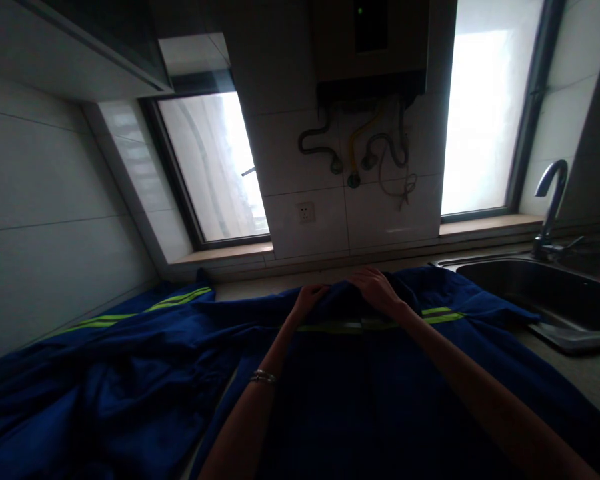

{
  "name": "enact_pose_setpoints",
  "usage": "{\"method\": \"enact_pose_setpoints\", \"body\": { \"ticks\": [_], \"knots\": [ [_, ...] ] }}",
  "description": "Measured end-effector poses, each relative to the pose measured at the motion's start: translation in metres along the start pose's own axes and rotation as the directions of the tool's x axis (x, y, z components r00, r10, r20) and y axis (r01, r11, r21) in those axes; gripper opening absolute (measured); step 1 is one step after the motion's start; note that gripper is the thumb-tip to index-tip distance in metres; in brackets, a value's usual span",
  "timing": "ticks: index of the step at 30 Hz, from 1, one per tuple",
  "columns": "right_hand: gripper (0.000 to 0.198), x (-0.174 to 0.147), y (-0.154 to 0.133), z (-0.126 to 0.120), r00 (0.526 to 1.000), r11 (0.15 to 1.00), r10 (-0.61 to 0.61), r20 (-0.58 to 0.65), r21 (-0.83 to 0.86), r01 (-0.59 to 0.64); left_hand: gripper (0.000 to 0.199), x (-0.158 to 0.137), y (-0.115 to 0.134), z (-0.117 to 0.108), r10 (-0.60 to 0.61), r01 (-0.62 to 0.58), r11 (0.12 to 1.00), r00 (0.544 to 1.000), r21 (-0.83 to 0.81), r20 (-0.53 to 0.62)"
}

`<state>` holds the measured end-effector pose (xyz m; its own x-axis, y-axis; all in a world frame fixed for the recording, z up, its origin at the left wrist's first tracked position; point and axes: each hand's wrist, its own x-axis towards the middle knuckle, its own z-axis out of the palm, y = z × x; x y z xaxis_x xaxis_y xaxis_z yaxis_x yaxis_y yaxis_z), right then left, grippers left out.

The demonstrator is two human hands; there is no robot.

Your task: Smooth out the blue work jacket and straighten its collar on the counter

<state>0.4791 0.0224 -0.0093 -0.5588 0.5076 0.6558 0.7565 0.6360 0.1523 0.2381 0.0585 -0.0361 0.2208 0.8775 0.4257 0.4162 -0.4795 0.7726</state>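
Left arm: bare, with a thin bracelet (263, 377) on the wrist.
Jacket (360, 387): dark blue work jacket, spread flat on the counter (593, 373) right in front of the person — it has bright yellow-green stripes with a grey band across it.
Left hand (307, 298): at the far edge of the jacket, fingers curled down onto the cloth. It looks like it pinches the fold, but the room is dark and I cannot tell for sure.
Right hand (377, 288): just beside the left one, fingers bent over the same blue edge, pressing on the cloth.
Second blue cloth (105, 373): lies crumpled on the left, with the same bright stripes.
Sink (545, 293): shiny metal, at the right, touching the jacket's edge — a curved tap (550, 200) stands behind it.
Wall: white tiles, one socket (306, 213), hoses under a box heater (373, 47).
Windows (215, 167): two, bright and foggy.
Writing: none that can be read.
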Motion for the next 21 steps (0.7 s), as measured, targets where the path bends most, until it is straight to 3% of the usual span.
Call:
{"method": "enact_pose_setpoints", "body": {
  "ticks": [2,5,7,9,11,14,16,18,19,21],
  "knots": [
    [0.035,-0.001,-0.001,0.000,1.000,1.000,0.029,-0.005,0.007,-0.029,0.036,-0.004,0.007,-0.002,0.031,-0.015,0.990,0.993,0.141,-0.111],
    [0.031,-0.002,-0.006,0.000,0.997,0.997,0.071,-0.024,0.005,-0.071,0.035,-0.014,0.029,-0.001,0.175,-0.033,0.900,0.941,0.435,-0.290],
    [0.028,-0.002,-0.010,-0.001,0.995,0.996,0.087,-0.045,0.011,-0.087,0.037,-0.020,0.048,0.004,0.314,-0.124,0.786,0.924,0.606,-0.218],
    [0.026,-0.002,-0.011,-0.004,0.994,0.995,0.088,-0.069,0.042,-0.086,0.044,-0.025,0.064,0.012,0.379,-0.244,0.647,0.925,0.723,-0.027],
    [0.025,-0.002,-0.005,-0.008,0.994,0.992,0.070,-0.089,0.108,-0.061,0.037,-0.027,0.071,0.020,0.351,-0.307,0.525,0.928,0.794,0.127],
    [0.025,-0.008,0.027,-0.018,0.973,0.955,0.195,-0.126,0.252,-0.158,0.028,-0.025,0.066,0.024,0.297,-0.272,0.448,0.944,0.852,0.145],
    [0.024,-0.019,0.059,-0.022,0.894,0.858,0.438,-0.095,0.343,-0.384,0.030,-0.022,0.056,0.022,0.302,-0.226,0.446,0.949,0.866,0.092],
    [0.031,-0.034,0.089,-0.021,0.763,0.687,0.645,0.038,0.409,-0.601,0.031,-0.019,0.048,0.018,0.314,-0.191,0.448,0.948,0.873,0.046],
    [0.036,-0.042,0.101,-0.019,0.702,0.590,0.697,0.148,0.438,-0.678,0.030,-0.018,0.046,0.017,0.316,-0.176,0.447,0.948,0.877,0.029],
    [0.045,-0.056,0.115,-0.012,0.611,0.411,0.684,0.399,0.481,-0.774,0.027,-0.018,0.046,0.015,0.318,-0.139,0.444,0.948,0.885,-0.010]
  ]
}}
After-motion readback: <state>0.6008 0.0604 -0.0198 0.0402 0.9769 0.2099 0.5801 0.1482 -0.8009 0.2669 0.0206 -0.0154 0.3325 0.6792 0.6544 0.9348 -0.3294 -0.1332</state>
